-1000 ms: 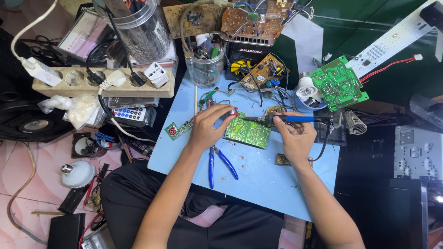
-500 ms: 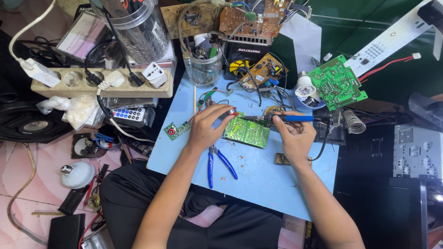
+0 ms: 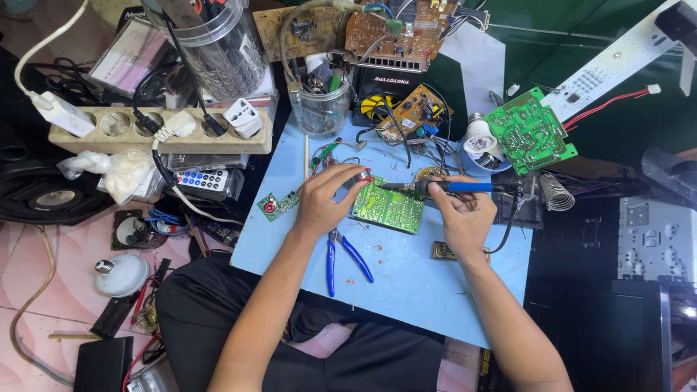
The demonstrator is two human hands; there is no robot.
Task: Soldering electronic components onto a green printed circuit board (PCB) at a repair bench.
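Blue and flat, the big work board [image 3: 406,283] lies across the person's lap, and everything else sits on it or around it. Above the board's far left corner stands a long cream power strip [image 3: 94,131] with plugs in it, and behind that a tall clear plastic jar [image 3: 225,51]. Past the board's far right corner lies a green square circuit board [image 3: 531,131] with a white bulb [image 3: 475,134] beside it.

Near the middle of the blue board rests the small green circuit card [image 3: 388,207] — this is what both hands work on. The left hand [image 3: 323,203] curls over the card's left edge, fingers pinched on something small with a red tip; I cannot tell just what it is. The right hand [image 3: 465,218] grips the blue-handled soldering iron [image 3: 454,187] like a pencil, its metal tip laid on the card's top edge.

Since a second ago, hardly anything has moved — both hands stay in place, so the iron looks held steady on one spot.

Just below the left hand lie blue-handled pliers [image 3: 341,258], untouched.
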